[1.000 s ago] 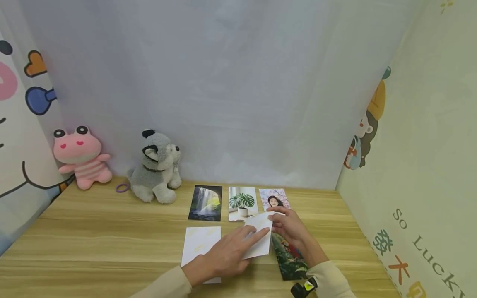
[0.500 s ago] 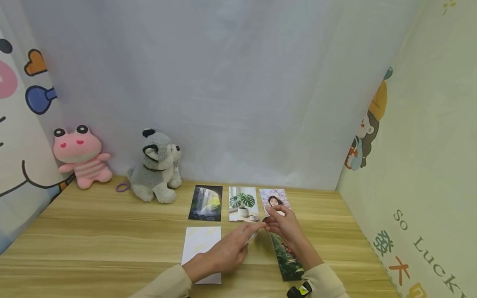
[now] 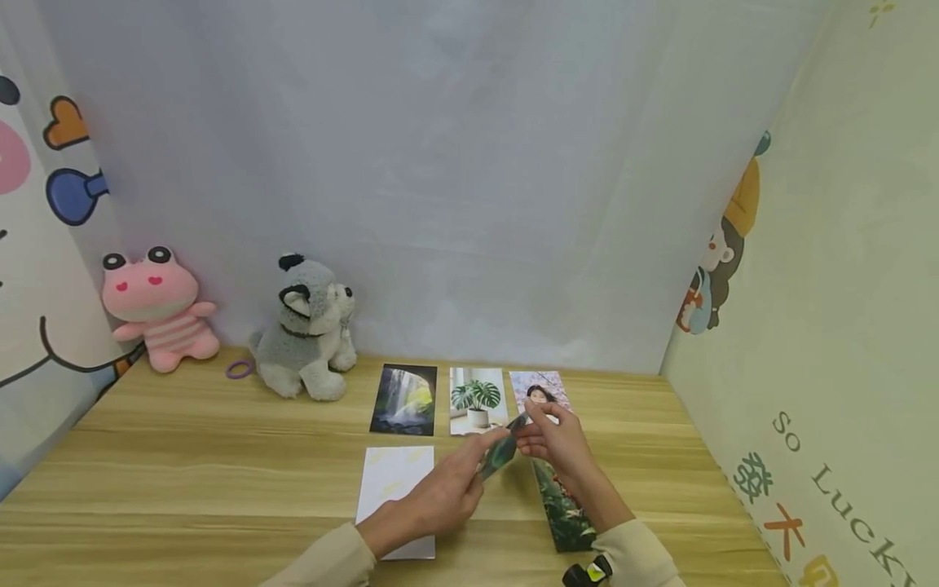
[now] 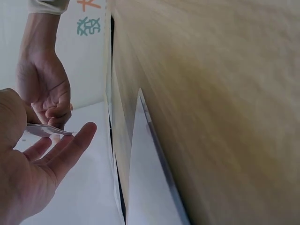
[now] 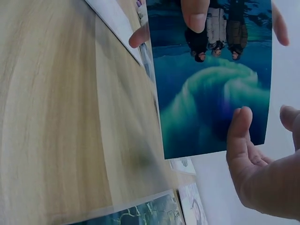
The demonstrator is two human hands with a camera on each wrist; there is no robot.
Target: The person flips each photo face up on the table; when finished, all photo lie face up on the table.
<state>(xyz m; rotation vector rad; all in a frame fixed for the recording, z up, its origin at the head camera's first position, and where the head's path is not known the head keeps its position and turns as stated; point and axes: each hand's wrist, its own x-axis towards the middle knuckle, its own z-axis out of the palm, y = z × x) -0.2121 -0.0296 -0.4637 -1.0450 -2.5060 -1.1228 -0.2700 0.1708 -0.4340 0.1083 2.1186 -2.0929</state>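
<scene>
My left hand (image 3: 443,489) grips a photo print (image 5: 206,108) raised over the table, thumb across its picture and fingers behind. The print shows people under a green aurora, upside down in the right wrist view; from the head it appears tilted, nearly edge-on. My right hand (image 3: 568,448) is at the print's far end, its fingertips (image 5: 241,117) over the picture and another digit standing apart from the print. Beneath the left forearm lies a white-backed print (image 3: 396,473), partly covered. A jungle photo (image 3: 563,514) lies by the right forearm, partly hidden.
Behind the hands stand a waterfall photo (image 3: 404,399), a potted-plant photo (image 3: 477,398) and a portrait photo (image 3: 539,383) in a flat row. A grey plush dog (image 3: 308,334), a purple ring (image 3: 240,369) and a pink plush frog (image 3: 157,306) occupy the back left.
The held print has turned from its white back toward its picture side. Both hands have shifted slightly, and the right fingers no longer hold its edge as they did earlier.
</scene>
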